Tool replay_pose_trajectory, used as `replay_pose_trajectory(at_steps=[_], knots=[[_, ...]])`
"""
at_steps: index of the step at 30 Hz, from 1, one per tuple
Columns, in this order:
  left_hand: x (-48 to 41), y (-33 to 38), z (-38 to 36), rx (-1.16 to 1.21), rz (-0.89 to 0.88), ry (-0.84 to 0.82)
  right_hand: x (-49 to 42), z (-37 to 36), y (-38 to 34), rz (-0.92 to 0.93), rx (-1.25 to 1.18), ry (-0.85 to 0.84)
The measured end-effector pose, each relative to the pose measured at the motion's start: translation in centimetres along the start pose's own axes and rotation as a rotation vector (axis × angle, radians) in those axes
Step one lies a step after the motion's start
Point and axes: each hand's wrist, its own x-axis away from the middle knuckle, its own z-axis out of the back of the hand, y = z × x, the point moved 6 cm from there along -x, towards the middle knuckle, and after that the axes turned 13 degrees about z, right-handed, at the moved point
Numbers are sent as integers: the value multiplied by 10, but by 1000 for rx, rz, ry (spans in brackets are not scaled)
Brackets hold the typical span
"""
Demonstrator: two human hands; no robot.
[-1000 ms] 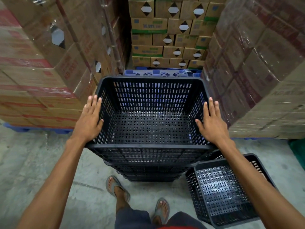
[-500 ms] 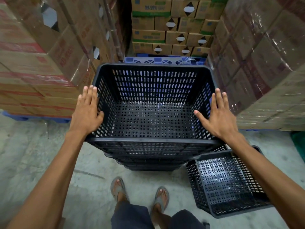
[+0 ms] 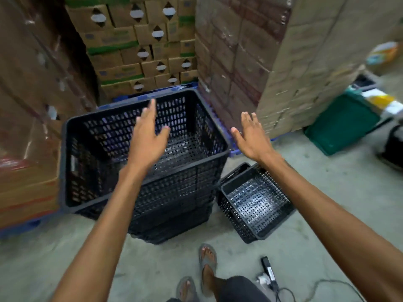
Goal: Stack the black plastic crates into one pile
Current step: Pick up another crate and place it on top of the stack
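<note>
A pile of nested black plastic crates stands on the concrete floor in the middle of the head view, its top crate empty. My left hand hovers over the top crate's inside, fingers spread, touching nothing. My right hand floats open to the right of the pile's rim, off the crate. A single black crate sits on the floor to the right of the pile, tilted and empty, below my right forearm.
Tall stacks of cardboard boxes wall the pile in on the left, back and right, on blue pallets. A green crate lies at the right. A cable and small device lie on the floor near my sandalled feet.
Both hands have come off the top crate's sides and lifted, open. The view has swung to the right, so the pile now sits left of centre and the green crate shows.
</note>
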Motion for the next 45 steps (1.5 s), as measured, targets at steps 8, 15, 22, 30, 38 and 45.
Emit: replay_pose_trajectory(at_steps=[8,15,22,30,38,45], knots=[[117,104,-182,23,-274,-447,152,17,128,-339,-6,-21],[140,54,-302,-125,-18,-622,226,-16,212,-464,-26,-119],[139,-4,-410,-107,385,-629,208,-78,315,-411,-94,-276],[159,-84,-517,-9,975,-365,151,-186,460,-328,-117,-401],[186,-199,-639,17,1351,-164,113,-324,621,-352,-178,-382],[169,-228,-674,142,1481,-10,110,-363,663,-386,-221,-206]])
